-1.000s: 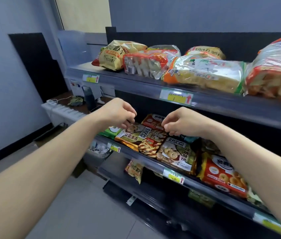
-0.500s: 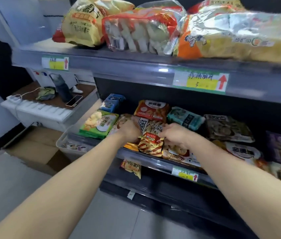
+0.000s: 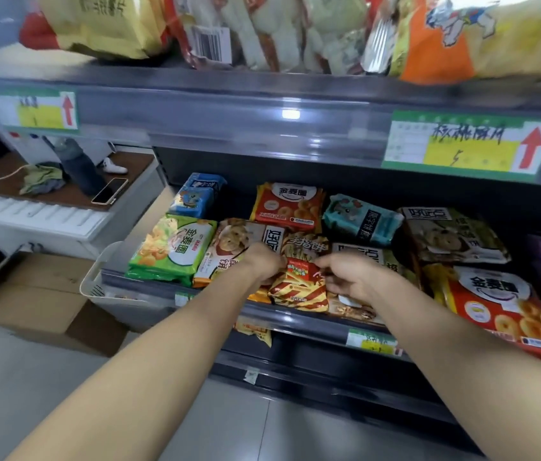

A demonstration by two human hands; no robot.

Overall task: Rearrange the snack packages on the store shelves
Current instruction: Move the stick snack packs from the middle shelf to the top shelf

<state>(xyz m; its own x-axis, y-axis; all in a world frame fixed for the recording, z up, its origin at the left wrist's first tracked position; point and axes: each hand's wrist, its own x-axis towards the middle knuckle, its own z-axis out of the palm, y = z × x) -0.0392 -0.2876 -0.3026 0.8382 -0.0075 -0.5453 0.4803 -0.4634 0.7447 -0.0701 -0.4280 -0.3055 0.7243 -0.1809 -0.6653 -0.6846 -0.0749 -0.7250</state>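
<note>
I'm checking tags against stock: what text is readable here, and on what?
"金麦圈": green pack, rear red pack, right red pack.
"手指饼": striped pack.
"核桃", then smeared characters, and "5": right price tag.
Left price tag and barcode label: too blurred to read.

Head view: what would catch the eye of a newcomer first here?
Two bare forearms converge at the front of the middle shelf, where the left hand and right hand hold a red-and-yellow striped snack packet from either side. Above, a price label with a red arrow stands out on the upper shelf edge.
</note>
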